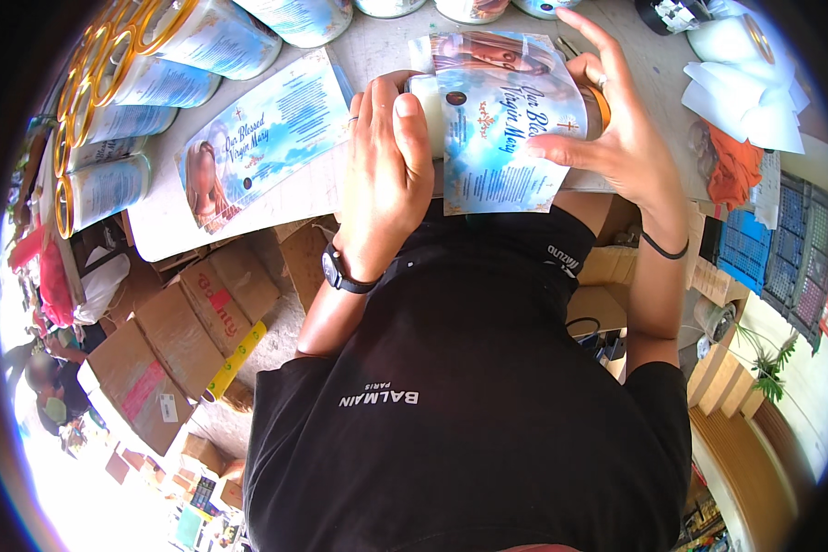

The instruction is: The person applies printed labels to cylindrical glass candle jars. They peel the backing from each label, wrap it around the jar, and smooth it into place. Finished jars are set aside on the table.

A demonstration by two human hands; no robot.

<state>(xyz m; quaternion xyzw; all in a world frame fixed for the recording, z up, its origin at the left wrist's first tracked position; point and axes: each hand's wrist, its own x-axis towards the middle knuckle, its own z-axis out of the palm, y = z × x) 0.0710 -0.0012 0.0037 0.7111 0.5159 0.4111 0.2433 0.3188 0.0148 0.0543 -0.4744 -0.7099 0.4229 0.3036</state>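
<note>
The person's black shirt [469,405] fills the near field and hides the bench [377,46] edge below the hands. Between the hands lies a pale candle jar [425,103], mostly covered by a blue printed label [501,129]; its far end is hard to make out. The left hand [382,175] clasps the jar's left end, thumb on top. The right hand [607,129] presses the label flat, fingers spread. Beyond, a loose label [267,138] and finished jars [147,83] lie on the bench
</note>
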